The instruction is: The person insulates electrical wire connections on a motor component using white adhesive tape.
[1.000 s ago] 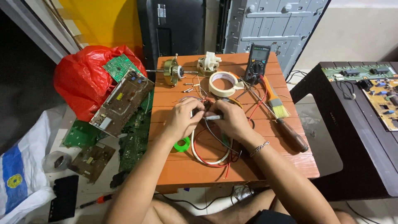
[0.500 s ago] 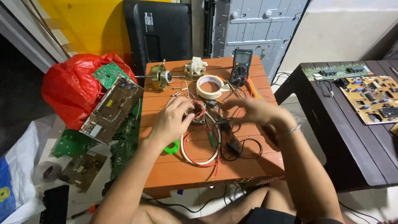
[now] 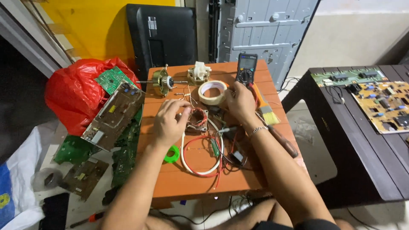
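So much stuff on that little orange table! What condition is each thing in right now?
left hand: resting on the motor winding, fingers curled
right hand: over the table by the tape roll
motor winding: bare copper coil, lying flat
tape roll: lying flat
multimeter: lying face up
paintbrush: lying flat
red and white wires: looped loosely

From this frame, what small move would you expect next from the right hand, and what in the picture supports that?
Probably a short reach on to the multimeter. The right hand hovers by the masking tape roll, just short of the meter, holding nothing that I can make out. The left hand steadies the copper-wound stator on the orange table, its leads lying loose alongside.
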